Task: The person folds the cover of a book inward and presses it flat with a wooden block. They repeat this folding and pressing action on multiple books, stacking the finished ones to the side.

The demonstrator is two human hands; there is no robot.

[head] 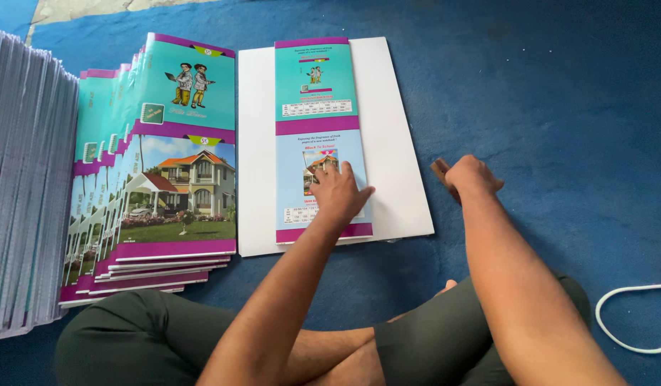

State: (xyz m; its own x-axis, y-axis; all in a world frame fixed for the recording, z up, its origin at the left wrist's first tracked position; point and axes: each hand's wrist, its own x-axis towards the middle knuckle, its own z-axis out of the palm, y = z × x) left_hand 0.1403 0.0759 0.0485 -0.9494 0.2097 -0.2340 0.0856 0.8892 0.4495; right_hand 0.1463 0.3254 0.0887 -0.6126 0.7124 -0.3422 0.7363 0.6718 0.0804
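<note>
White card [398,143] lies flat on the blue carpet [559,107], and a narrow printed cover strip [316,93] rests on its left half, long axis running straight away from the person, purple ends near and far. The left hand [338,191] presses on the strip's near panel, fingers spread flat. The right hand [472,177] is closed around a small brown block [440,170] beside the card's right edge. Firm, even palm pressure should keep the strip square to the card. Fanned covers [159,186] lie just left.
</note>
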